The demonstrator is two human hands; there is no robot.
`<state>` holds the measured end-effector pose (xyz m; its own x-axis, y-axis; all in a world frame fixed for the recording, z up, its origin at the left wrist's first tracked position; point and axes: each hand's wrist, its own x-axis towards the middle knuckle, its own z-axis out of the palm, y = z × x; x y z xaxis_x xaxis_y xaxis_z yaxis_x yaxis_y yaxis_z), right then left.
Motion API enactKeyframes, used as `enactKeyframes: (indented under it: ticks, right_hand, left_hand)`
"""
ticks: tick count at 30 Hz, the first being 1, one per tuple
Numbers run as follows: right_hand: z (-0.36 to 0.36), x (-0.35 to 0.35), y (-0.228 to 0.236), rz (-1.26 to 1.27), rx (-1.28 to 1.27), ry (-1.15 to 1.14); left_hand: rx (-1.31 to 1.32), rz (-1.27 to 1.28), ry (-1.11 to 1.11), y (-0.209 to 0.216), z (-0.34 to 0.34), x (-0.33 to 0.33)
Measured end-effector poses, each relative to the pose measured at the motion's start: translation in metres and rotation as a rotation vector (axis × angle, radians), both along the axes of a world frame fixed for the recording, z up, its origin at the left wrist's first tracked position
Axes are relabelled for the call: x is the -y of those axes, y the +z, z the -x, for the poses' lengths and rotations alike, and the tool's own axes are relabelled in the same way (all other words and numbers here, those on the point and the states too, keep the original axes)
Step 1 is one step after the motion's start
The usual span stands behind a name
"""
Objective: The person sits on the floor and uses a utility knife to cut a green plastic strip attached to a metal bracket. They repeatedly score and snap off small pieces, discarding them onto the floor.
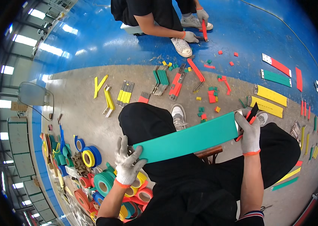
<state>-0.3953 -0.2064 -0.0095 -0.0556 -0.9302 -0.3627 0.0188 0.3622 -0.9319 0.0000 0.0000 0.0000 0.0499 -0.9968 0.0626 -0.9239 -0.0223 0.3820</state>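
The left hand (129, 160), in a pale glove, is gripping the left end of one long green strip (189, 137). The right hand (250, 133), gloved too, is gripping the other end, along with one red-and-black tool (252, 117). The strip is lying across the air above two legs (144, 124) in black, and it is looking wide, smooth and flat, with its right end sitting higher. Many rolls (103, 183) in red, green, yellow and blue are piling up on the left, too bunched for counting. Farther off, two wide yellow bars (271, 95) are resting on the floor (80, 101), and tiny dark marks on one are too small to read. To the left, two thin yellow strips (103, 83) are lying together. Beyond the yellow bars, one green bar (276, 78) and one red bar (279, 65) are lying side by side. Farthest away, another person (159, 22) is holding one red strip (204, 30) with gloved hands.
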Motion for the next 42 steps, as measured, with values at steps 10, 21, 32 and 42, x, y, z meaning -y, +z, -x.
enactKeyframes:
  ticks: [10, 21, 32, 42]
  right_hand:
    - [0.001, 0.002, 0.0, 0.005, 0.018, -0.05]
    - [-0.001, 0.003, -0.003, -0.021, 0.068, -0.05]
    - [-0.009, 0.005, 0.003, -0.03, 0.044, -0.031]
    - [-0.012, 0.007, 0.014, -0.021, 0.059, 0.002]
  left_hand:
    - [0.073, 0.05, 0.007, 0.006, 0.021, 0.023]
    - [0.227, 0.01, -0.13, 0.014, 0.049, 0.053]
    - [0.255, 0.055, -0.242, 0.016, 0.077, 0.073]
    - [0.165, 0.054, -0.297, 0.024, 0.103, 0.092]
